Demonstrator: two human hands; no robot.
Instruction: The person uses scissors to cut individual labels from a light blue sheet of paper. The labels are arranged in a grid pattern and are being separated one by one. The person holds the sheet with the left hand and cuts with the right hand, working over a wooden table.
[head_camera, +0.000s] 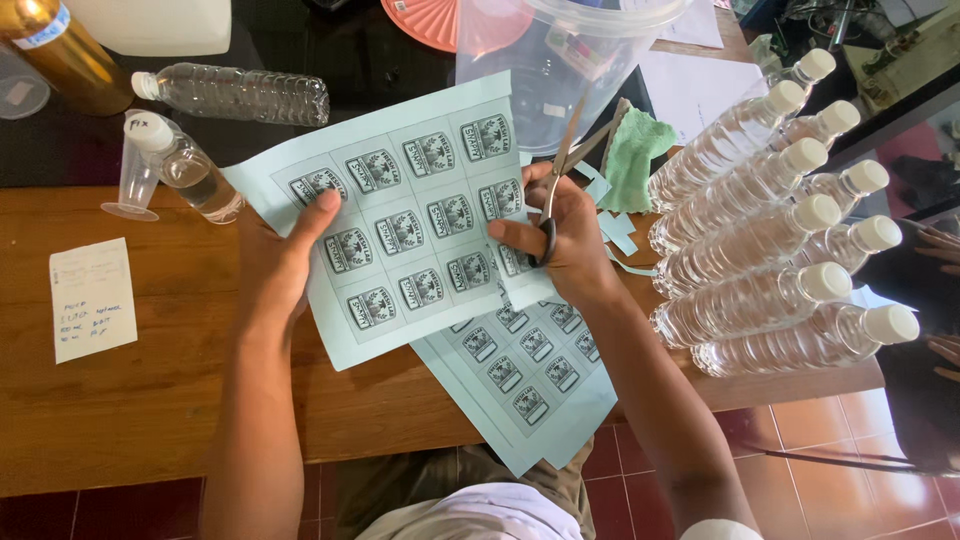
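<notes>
A second pale blue label sheet (530, 385) hangs over the near bench (150, 400) edge. Above it, the left hand (275, 265) has its grip pinched on a pale blue sheet (400, 225) of square labels. The right hand (570, 240) has its grip closed on scissors (565, 170) at the sheet's right edge. Clear white-capped bottles (770, 250) crowd the right; a white note (92, 297) lies on bare wood at the left.
</notes>
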